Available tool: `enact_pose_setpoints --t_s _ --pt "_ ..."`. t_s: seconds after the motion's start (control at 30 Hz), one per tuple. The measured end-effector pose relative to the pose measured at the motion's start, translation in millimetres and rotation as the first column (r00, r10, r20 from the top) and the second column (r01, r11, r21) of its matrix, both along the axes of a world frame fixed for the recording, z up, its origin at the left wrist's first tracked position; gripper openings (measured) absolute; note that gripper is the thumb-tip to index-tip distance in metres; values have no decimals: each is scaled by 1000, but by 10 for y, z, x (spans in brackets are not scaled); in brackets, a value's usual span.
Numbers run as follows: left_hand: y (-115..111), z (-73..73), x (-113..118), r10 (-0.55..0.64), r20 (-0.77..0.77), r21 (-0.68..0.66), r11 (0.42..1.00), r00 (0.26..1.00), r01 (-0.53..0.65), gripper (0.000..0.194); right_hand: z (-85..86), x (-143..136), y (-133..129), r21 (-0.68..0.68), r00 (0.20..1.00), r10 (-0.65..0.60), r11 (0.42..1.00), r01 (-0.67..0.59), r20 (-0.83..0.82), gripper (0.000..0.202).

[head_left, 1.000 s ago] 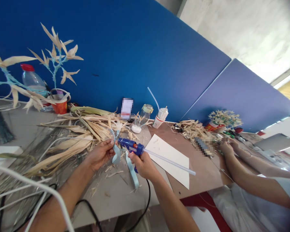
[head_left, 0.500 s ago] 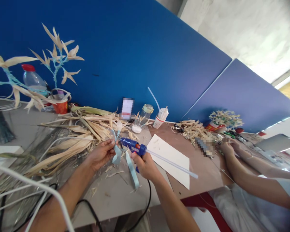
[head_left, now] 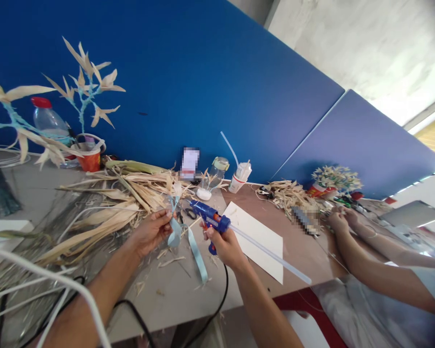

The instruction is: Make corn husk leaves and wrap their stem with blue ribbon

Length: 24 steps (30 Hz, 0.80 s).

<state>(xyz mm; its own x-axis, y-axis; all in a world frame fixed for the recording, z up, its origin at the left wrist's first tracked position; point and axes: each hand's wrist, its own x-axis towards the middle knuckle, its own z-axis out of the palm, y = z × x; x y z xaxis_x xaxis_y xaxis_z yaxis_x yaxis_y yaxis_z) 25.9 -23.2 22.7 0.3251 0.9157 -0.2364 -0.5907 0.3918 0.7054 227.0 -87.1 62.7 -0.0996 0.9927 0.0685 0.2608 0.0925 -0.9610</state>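
The right hand (head_left: pixel 225 244) grips the blue glue gun (head_left: pixel 210 218) at centre frame, its nozzle near the left hand (head_left: pixel 150 232) pinching the pale blue ribbon (head_left: pixel 175 232). Hot glue could well burn those fingertips — or string onto the husks (head_left: pixel 105 212) beside them.

Single head view, looking forward and down across the table (head_left: pixel 174 295) from its near edge, tilted, close, facing the blue wall (head_left: pixel 188 72).

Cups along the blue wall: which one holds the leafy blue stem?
The orange cup at far left, beside the red-capped bottle. The white cup near the middle holds only white sticks.
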Motion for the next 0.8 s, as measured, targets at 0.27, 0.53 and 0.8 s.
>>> enact_pose_setpoints --t_s 0.27,0.53,0.8 --pt "-38 61 5 -67 12 59 996 998 66 14 -37 -56 51 39 994 112 993 -111 -5 40" --pt "-41 65 14 -34 0 28 999 999 34 15 -22 -42 26 40 992 120 992 -121 26 36" --pt "-9 38 13 48 -68 44 998 997 -46 19 -16 78 86 158 997 33 987 -21 -75 34"
